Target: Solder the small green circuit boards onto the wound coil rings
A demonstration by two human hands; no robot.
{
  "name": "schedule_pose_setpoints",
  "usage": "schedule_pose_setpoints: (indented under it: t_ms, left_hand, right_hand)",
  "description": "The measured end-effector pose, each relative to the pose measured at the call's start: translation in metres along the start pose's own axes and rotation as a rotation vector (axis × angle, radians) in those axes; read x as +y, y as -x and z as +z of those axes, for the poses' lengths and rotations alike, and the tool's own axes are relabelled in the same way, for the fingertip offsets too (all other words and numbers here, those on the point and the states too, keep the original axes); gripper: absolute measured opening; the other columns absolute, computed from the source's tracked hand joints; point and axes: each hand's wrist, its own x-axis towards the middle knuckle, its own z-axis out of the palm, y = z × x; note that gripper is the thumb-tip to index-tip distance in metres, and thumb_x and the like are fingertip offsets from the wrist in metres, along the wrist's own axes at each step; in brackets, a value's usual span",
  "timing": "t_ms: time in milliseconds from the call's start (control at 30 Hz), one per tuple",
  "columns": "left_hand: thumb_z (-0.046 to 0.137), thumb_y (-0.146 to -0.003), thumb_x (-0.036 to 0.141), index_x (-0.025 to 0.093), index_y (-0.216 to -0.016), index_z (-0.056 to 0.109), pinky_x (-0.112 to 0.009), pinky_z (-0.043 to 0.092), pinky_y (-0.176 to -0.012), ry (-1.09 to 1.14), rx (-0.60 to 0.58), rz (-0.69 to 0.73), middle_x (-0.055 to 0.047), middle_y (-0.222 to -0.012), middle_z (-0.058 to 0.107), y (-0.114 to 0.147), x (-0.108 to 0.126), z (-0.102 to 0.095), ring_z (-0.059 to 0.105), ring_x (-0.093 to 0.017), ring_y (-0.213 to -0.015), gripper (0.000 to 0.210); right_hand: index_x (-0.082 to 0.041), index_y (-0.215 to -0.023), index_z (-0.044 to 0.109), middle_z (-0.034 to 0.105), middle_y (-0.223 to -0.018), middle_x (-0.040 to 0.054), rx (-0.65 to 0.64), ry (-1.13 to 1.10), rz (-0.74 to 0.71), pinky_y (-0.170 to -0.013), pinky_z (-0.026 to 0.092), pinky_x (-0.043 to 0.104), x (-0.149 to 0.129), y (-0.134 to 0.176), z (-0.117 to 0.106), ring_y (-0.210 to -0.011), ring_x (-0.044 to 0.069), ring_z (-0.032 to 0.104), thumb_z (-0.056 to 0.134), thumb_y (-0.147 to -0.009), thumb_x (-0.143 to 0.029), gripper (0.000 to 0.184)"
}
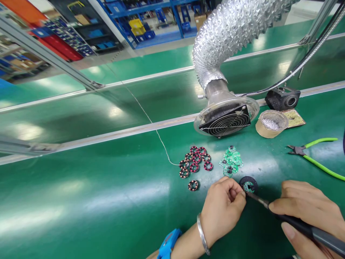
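We look down at a green workbench [107, 216], where two bare hands meet over a small round circuit board [248, 186]. The board sits in a black round holder [255, 181], just right of the left hand's fingertips. The left hand [222, 207] has thumb and forefinger pinched together at the board's near-left edge; we cannot tell what, if anything, lies between them. The right hand [309, 205] is closed around the handle of a soldering iron [296, 223], its tip reaching that same edge.

We judge a burn the chief risk: a small slip of the iron would bring hot metal onto the left fingertips. Too long a touch could scorch the board, and a nudge could shift the holder, which no finger visibly steadies. A thin pale wire [161, 141] runs to the wound coil rings [197, 154], and a snag might drag them towards the loose pile of green boards [233, 158].

We can read no brand, label or writing anywhere.
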Motion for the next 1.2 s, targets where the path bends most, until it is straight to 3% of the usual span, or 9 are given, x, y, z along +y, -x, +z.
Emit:
schedule_pose_setpoints:
  t_ms: [467,567,633,667,833,1200]
  left_hand:
    - [0.054,-0.073,0.011,0.017,-0.06,0.058,-0.021,0.035,-0.05,-0.006,0.005,-0.01,0.001,-0.06,0.052,0.0,0.001,0.0,0.046,-0.01,-0.053,0.014]
    - [0.054,-0.072,0.009,0.017,-0.059,0.057,-0.021,0.035,-0.051,0.0,0.01,-0.003,0.001,-0.059,0.052,0.0,0.001,0.0,0.046,-0.01,-0.053,0.015]
    - [0.054,-0.072,0.009,0.017,-0.059,0.057,-0.021,0.035,-0.051,0.002,0.011,-0.002,0.002,-0.059,0.051,0.0,0.001,0.0,0.046,-0.01,-0.053,0.015]
    - [0.054,-0.072,0.009,0.017,-0.059,0.057,-0.021,0.035,-0.05,0.003,0.011,-0.003,0.002,-0.059,0.051,0.0,0.001,0.0,0.046,-0.01,-0.053,0.015]
    - [0.054,-0.072,0.009,0.017,-0.059,0.057,-0.021,0.035,-0.05,0.0,0.012,0.0,0.002,-0.059,0.051,0.001,0.001,0.0,0.046,-0.01,-0.053,0.015]
    - [0.054,-0.071,0.008,0.016,-0.06,0.058,-0.021,0.036,-0.05,-0.011,0.017,0.016,0.002,-0.06,0.052,0.0,-0.002,0.002,0.047,-0.01,-0.052,0.013]
  right_hand:
    - [-0.021,-0.098,0.056,0.062,-0.066,0.0037,-0.017,0.017,0.022,-0.057,0.05,0.036,-0.005,0.003,-0.001,-0.06,0.021,0.063,0.045,-0.078,-0.007,0.026]
    - [-0.022,-0.092,0.058,0.06,-0.061,0.0038,0.127,0.008,0.033,-0.049,0.044,0.035,-0.005,0.004,0.005,-0.059,0.022,0.063,0.044,-0.087,-0.015,0.016]
    - [-0.022,-0.089,0.059,0.058,-0.059,0.0041,0.271,-0.002,0.055,-0.046,0.041,0.035,-0.005,0.004,0.007,-0.057,0.023,0.062,0.041,-0.092,-0.021,0.018]
    - [-0.022,-0.089,0.059,0.059,-0.059,0.0042,0.285,0.001,0.064,-0.046,0.041,0.035,-0.005,0.004,0.007,-0.056,0.023,0.062,0.041,-0.093,-0.022,0.019]
    - [-0.022,-0.095,0.058,0.063,-0.064,0.0049,0.033,0.047,0.031,-0.051,0.046,0.034,-0.004,0.002,-0.006,-0.062,0.022,0.066,0.041,-0.094,-0.02,0.016]
    - [-0.02,-0.095,0.056,0.062,-0.065,0.003,-0.027,0.009,0.009,-0.058,0.049,0.035,0.001,0.003,0.0,-0.058,0.019,0.061,0.044,-0.079,-0.007,0.025]
